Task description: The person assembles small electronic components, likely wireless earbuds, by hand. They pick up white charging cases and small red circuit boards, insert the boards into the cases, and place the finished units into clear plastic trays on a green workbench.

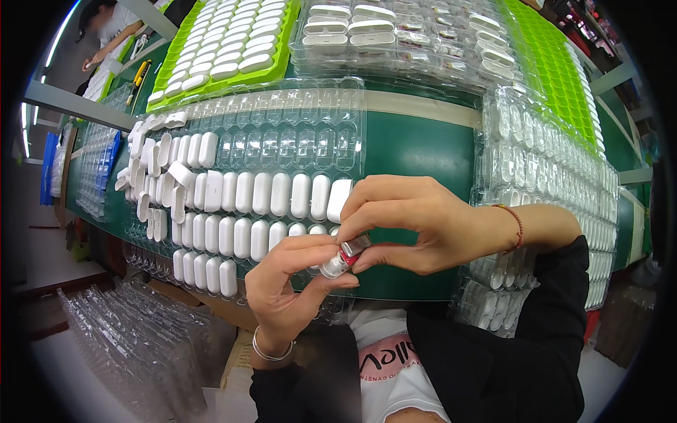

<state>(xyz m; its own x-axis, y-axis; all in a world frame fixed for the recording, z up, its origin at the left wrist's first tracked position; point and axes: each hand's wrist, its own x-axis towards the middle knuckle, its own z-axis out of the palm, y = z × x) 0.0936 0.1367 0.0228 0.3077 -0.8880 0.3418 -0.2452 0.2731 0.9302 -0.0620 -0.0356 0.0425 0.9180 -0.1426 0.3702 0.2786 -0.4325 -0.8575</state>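
Close in front of my chest, both hands pinch a small part (337, 266), a whitish rounded plastic piece with a silver block and a red strip. It looks like the inside of an earphone charging case. My left hand (285, 275) grips its rounded end between thumb and fingers. At the silver end, the thumb and fingers of my right hand (416, 229) close on it. Just beyond my hands, rows of white rounded cases (280, 194) sit in a clear plastic tray (303, 95). One white case (340, 199) lies right beside my right fingertips. My fingers partly cover the held part.
Loose white shells (169, 180) are heaped at the tray's left. Green trays (282, 53) of white cases and clear trays (423, 56) of parts stand behind; more clear trays (522, 169) lie right. Stacked clear trays (141, 345) sit lower left. Another person (109, 32) works far left.
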